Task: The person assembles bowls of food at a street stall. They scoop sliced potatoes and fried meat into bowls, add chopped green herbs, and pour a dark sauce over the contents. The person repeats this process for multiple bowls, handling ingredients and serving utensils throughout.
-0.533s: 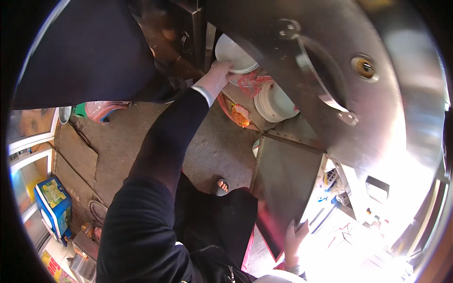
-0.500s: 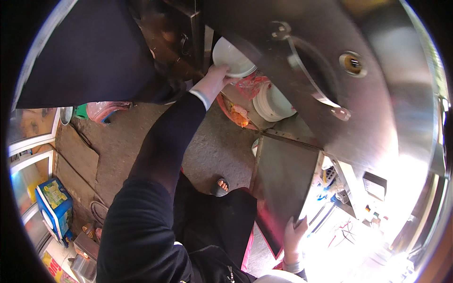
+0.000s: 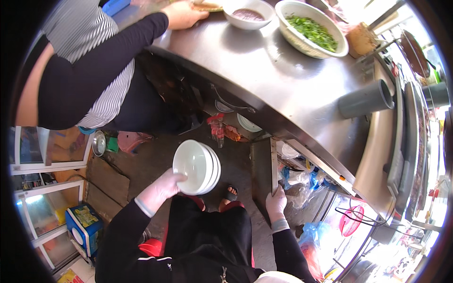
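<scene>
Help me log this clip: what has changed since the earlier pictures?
The left hand has drawn the stacked white bowls out from under the steel counter, back toward the person, and keeps hold of them. The head view has shifted, so the counter's top now shows. The right hand stays on the edge of the cabinet door.

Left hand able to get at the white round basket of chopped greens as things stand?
Probably not: the left hand holds a stack of round white bowls, and the basket sits up on the silver metal counter.
</scene>
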`<action>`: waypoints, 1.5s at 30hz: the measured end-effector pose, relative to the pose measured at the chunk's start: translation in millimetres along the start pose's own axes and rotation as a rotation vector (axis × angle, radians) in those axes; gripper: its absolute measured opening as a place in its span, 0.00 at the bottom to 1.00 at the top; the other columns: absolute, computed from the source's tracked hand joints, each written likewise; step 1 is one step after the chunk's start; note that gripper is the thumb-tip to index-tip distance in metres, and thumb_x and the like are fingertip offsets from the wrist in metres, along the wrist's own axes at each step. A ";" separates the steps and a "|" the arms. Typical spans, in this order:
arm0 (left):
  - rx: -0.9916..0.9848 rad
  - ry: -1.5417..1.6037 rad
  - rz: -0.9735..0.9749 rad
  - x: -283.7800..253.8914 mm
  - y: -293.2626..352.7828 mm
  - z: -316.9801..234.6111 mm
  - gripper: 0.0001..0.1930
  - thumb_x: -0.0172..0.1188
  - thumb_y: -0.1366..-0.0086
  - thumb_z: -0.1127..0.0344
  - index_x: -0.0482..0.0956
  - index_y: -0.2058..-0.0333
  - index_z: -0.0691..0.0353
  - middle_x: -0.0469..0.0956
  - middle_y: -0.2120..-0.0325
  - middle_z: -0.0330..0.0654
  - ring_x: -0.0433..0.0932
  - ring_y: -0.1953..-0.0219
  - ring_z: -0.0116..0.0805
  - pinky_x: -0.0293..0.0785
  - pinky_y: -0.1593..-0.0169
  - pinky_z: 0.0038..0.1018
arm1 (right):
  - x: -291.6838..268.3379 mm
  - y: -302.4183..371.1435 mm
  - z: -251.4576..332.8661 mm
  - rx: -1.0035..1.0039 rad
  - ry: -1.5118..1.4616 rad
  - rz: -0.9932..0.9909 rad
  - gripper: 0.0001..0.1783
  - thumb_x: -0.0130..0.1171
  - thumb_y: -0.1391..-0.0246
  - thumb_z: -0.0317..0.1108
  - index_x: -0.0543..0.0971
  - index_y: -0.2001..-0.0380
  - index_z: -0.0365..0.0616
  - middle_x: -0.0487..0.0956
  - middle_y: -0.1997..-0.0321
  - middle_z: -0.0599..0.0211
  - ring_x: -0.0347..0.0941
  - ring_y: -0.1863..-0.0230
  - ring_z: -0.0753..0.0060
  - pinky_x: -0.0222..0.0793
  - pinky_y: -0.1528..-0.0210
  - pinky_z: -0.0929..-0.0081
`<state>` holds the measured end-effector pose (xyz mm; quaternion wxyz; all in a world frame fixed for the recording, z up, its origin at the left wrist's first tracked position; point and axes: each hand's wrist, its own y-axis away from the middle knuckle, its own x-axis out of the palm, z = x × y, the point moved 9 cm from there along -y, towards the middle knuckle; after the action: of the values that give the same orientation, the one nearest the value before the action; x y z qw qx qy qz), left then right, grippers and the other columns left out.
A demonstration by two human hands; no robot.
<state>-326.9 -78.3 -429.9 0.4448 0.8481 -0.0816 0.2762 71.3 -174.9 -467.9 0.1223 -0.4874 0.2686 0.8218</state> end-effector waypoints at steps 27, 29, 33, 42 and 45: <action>0.389 -0.448 0.405 355.5 0.9 -175.3 0.25 0.53 0.29 0.55 0.69 0.43 0.69 0.78 0.51 0.50 0.82 0.55 0.43 0.81 0.52 0.35 | 3.9 -7.1 -9.1 -0.025 0.018 0.016 0.24 0.62 0.54 0.32 0.73 0.50 0.44 0.80 0.58 0.52 0.79 0.59 0.47 0.76 0.57 0.54; 0.485 -0.483 0.390 321.4 16.2 -168.4 0.22 0.50 0.28 0.54 0.71 0.45 0.67 0.79 0.55 0.48 0.84 0.60 0.42 0.81 0.59 0.31 | -1.8 -6.3 -6.1 -0.014 0.029 0.020 0.25 0.61 0.55 0.31 0.73 0.50 0.42 0.80 0.58 0.50 0.79 0.59 0.45 0.76 0.56 0.54; 0.107 -0.566 0.461 208.7 -23.5 -71.8 0.10 0.48 0.30 0.70 0.78 0.59 0.66 0.80 0.69 0.42 0.83 0.67 0.30 0.79 0.65 0.24 | 1.9 -6.0 -12.2 -0.046 -0.018 0.024 0.23 0.60 0.56 0.29 0.74 0.52 0.37 0.80 0.61 0.48 0.79 0.61 0.44 0.75 0.58 0.56; 0.145 -0.758 -0.291 -43.4 -390.5 -11.9 0.16 0.61 0.36 0.60 0.79 0.53 0.60 0.81 0.62 0.41 0.82 0.57 0.37 0.81 0.58 0.36 | -20.2 -11.7 -16.6 -0.024 0.069 -0.006 0.16 0.62 0.49 0.32 0.74 0.63 0.29 0.69 0.81 0.61 0.65 0.80 0.60 0.62 0.75 0.61; 0.270 -0.920 -0.388 -64.2 -462.5 -26.3 0.16 0.61 0.37 0.60 0.79 0.53 0.60 0.81 0.61 0.42 0.82 0.57 0.38 0.81 0.58 0.36 | -19.3 -14.0 -17.5 0.013 0.083 0.037 0.20 0.62 0.48 0.33 0.74 0.58 0.26 0.68 0.81 0.61 0.64 0.79 0.63 0.61 0.75 0.63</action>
<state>-213.3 209.3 -780.8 0.2925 0.9312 -0.0734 -0.2046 100.1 -172.0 -462.3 0.0990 -0.5153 0.2880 0.8011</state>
